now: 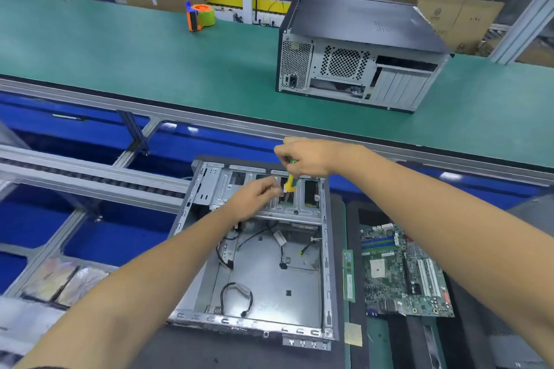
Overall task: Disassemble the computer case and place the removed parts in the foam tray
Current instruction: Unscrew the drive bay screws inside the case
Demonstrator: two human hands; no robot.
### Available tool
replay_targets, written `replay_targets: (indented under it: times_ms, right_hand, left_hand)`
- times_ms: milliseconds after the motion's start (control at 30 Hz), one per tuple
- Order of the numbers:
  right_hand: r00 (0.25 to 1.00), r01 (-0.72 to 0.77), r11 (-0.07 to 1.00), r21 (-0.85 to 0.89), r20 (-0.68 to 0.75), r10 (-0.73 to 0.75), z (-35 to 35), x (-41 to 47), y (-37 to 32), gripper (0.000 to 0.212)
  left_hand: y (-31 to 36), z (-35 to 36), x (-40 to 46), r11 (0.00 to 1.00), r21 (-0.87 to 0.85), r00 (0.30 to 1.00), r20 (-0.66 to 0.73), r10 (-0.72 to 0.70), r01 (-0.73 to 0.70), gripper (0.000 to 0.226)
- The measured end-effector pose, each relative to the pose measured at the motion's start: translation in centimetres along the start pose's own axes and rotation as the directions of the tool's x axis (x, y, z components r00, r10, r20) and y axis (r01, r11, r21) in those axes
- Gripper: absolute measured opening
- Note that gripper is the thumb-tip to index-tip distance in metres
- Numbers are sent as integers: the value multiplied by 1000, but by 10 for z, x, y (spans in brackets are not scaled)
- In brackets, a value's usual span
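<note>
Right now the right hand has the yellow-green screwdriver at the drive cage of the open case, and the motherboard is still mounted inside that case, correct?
Not quite. The motherboard is already out, lying to the right of the open case on the dark tray, as the head view shows. The rest holds: the right hand holds the yellow-green screwdriver at the drive cage.
</note>
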State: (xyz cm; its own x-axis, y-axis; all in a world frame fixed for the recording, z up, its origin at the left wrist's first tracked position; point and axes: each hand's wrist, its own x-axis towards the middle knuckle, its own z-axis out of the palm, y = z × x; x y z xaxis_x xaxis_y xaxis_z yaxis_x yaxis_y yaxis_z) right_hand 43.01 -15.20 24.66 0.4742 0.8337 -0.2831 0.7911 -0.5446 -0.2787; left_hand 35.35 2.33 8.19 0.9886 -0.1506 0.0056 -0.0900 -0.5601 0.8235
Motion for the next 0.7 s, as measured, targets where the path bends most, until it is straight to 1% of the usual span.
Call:
replay_targets:
  times_ms: [67,133,300,467,700]
  right_hand:
    - [1000,6,1000,13,-6,-6,0,7,-1,10]
    - [1000,17,1000,12,-8,-17,1,14,-1,8]
    - [1000,1,1000,18,8,-1,5,24,1,10]
    - [999,-28,1000,6,23,27,3,28,1,15]
    - [997,-73,997,-7,37,73,0,29,-7,18]
  left_hand:
    - [-8,1,-3,1000,-6,1000,-6,-18,18,14]
    - [-14,3,-4,999,-27,999,-17,-39,39,7]
    - [-18,8,0,997,-35,997,-29,-66,65,8]
    - [-16,9,1,997,-28,997,7,-77,78,9]
    - [-17,9,1,996,-28,997,-5,-83,83,11]
